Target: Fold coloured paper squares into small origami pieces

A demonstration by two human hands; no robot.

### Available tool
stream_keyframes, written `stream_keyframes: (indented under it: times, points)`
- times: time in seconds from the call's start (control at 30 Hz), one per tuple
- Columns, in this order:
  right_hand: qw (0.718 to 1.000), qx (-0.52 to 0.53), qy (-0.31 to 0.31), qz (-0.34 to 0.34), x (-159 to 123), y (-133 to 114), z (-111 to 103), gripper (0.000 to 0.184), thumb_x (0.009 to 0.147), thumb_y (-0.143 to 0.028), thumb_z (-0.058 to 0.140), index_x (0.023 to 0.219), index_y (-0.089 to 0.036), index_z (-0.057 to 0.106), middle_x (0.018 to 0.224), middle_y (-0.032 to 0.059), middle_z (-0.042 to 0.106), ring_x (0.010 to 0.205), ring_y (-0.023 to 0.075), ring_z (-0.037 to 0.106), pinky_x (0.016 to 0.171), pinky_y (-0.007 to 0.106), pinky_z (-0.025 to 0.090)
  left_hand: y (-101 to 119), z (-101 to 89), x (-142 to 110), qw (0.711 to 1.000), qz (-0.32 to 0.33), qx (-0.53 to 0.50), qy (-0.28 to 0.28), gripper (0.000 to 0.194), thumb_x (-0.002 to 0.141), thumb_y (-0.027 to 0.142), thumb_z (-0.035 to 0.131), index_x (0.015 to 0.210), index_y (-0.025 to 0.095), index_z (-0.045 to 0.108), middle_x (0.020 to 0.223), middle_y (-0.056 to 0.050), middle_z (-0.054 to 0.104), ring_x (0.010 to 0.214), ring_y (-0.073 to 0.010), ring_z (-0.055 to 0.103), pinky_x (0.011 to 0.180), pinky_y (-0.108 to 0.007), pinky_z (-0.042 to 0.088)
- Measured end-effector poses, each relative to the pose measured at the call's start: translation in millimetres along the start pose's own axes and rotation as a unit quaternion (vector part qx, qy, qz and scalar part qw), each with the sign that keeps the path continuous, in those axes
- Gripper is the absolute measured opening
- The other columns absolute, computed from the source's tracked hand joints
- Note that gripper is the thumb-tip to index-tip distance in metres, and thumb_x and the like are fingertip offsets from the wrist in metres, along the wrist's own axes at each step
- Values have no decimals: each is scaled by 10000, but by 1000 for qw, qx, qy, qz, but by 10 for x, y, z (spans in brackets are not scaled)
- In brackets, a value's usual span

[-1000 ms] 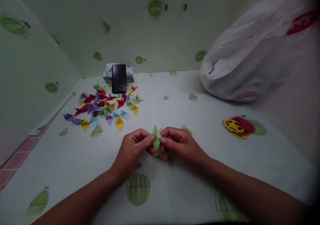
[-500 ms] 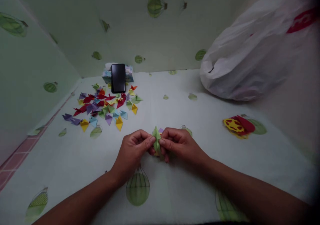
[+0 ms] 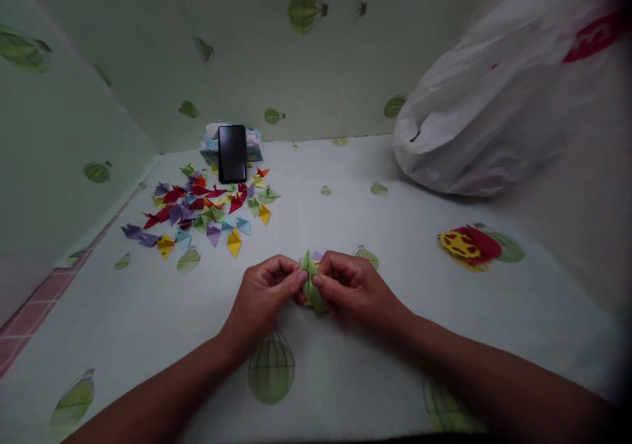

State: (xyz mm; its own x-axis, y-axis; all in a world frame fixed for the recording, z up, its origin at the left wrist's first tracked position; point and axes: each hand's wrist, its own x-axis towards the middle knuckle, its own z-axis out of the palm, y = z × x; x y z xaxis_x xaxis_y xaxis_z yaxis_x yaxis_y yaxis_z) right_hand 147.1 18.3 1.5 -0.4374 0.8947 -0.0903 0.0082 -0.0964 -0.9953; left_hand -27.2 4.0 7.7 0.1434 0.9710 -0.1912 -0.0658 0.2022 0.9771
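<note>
Between my two hands is a small green origami paper (image 3: 309, 284), folded to a point at its top. My left hand (image 3: 264, 292) pinches its left side between thumb and fingers. From the right, my right hand (image 3: 358, 289) pinches the other side, thumb on the near face. Partly hidden under the hands and the green paper, a bit of yellow and purple paper (image 3: 316, 257) shows. Farther off to the left lies a loose pile of folded paper cranes (image 3: 197, 207) in red, purple, yellow, green, blue and orange.
A black phone (image 3: 232, 154) leans on a tissue box (image 3: 254, 144) behind the pile. At the right, red and yellow cut-out pieces (image 3: 469, 246) lie on the patterned white surface (image 3: 306, 213). A large white plastic bag (image 3: 474, 121) stands at the back right, against the wall.
The lower part of the green paper has spread out to the right. My right fingers have curled in closer beneath it, while my left hand stays nearly still.
</note>
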Motion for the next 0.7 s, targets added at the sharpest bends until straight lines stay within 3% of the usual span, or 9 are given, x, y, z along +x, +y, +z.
stream_keyframes:
  times: [0.17, 0.3, 0.7]
  points:
    - [996, 65, -56, -9, 29, 25, -39, 289, 912, -395, 564, 745, -161, 546, 640, -6, 616, 486, 91, 587, 497, 225, 466, -6, -13, 7, 1000, 2, 1, 6, 210, 796, 306, 737, 699, 141, 651, 564, 32, 629, 541, -74, 559, 559, -177, 444]
    - [995, 83, -62, -6, 37, 42, -60, 315, 916, -427, 579, 754, -159, 552, 655, -5, 629, 490, 89, 600, 502, 219, 475, -4, -16, 7, 1000, -2, -10, -7, 170, 801, 260, 728, 699, 144, 657, 555, 34, 633, 536, -70, 558, 561, -172, 442]
    - [999, -48, 1, -8, 17, -34, -34, 246, 883, -312, 559, 679, -177, 527, 524, -31, 559, 436, 88, 514, 443, 208, 397, -15, -21, -3, 1000, 6, 11, 1, 169, 802, 270, 721, 716, 136, 665, 565, 19, 638, 544, -79, 565, 558, -183, 451]
